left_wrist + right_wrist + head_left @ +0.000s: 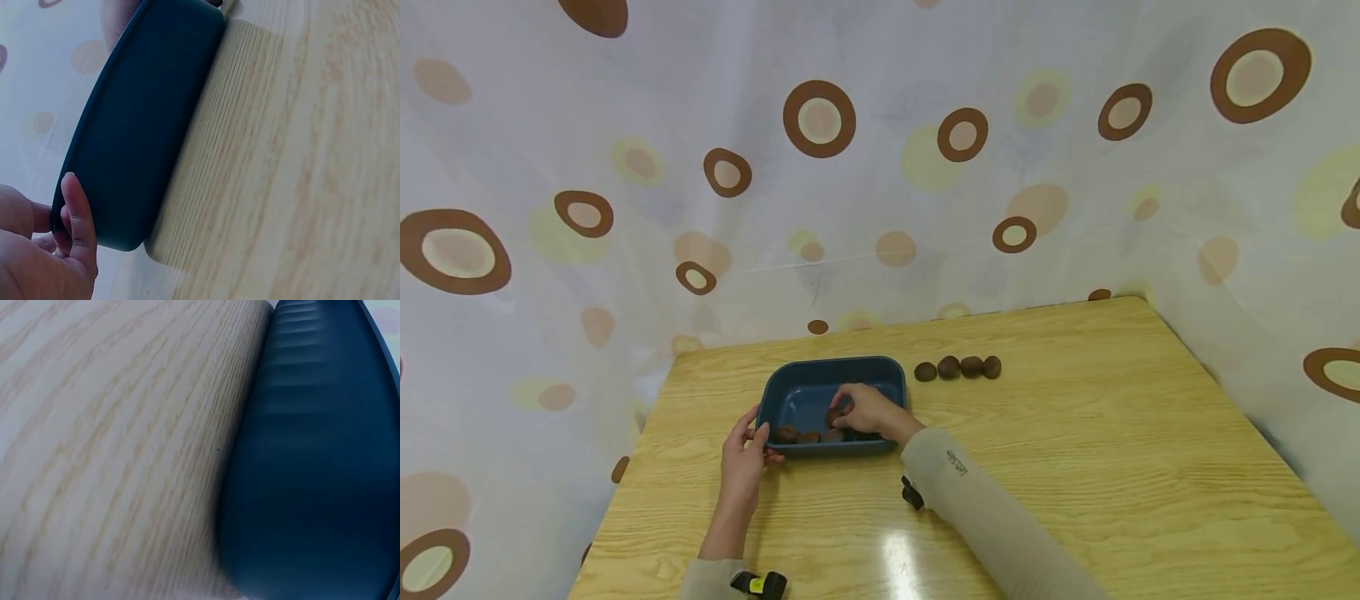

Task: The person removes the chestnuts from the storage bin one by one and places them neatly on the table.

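A dark blue rectangular tub (pixel 831 450) stands on the wooden table. My left hand (pixel 745 462) grips its left front corner, thumb over the rim and fingers on the outer wall; the left wrist view shows the same hand (pixel 59 250) at the tub's end (pixel 137 125). Inside the tub, my right hand (pixel 868 410) pinches a brown rounded piece (pixel 833 415) between thumb and fingers. Similar brown pieces (pixel 808 437) lie along the front inner wall, partly hidden by rim and hand. The right wrist view has only the tub's outer wall (pixel 312 456), without the hand.
Several dark brown rounded pieces (pixel 949 367) lie in a row on the table (pixel 1075 433), just right of the tub's back corner. A patterned curtain (pixel 880 167) hangs behind the table and along both sides.
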A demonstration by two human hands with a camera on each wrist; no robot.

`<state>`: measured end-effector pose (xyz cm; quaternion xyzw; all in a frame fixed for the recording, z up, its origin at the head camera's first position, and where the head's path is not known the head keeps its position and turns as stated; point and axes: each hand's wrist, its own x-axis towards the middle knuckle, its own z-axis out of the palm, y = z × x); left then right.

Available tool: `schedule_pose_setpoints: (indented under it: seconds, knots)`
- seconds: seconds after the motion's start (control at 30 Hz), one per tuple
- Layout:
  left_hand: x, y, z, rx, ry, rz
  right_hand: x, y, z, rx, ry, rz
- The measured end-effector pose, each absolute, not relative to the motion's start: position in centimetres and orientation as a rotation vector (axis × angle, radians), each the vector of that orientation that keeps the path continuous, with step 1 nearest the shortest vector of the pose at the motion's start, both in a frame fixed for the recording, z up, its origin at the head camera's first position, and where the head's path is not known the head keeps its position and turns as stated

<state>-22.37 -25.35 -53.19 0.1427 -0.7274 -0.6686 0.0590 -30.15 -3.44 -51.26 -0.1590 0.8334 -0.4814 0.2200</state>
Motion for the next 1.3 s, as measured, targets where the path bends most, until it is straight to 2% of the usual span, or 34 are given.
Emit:
schedule_pose_setpoints:
  seconds: [0.3,0.53,1.3]
  knots:
    - [-21.8,-24.9,-51.9,0.433,-2.195,-2.080,-30.4,-3.2,-51.5,-0.447,2.283,-1.447]
    - [-22.2,-25.0,-53.0,0.429,-2.193,-2.027,-30.4,-3.2,-51.4,-0.452,2.263,-1.498]
    - [-22.1,-25.1,-52.2,0.449,-2.232,-2.046,-30.4,-3.2,-50.9,-0.467,2.222,-1.611]
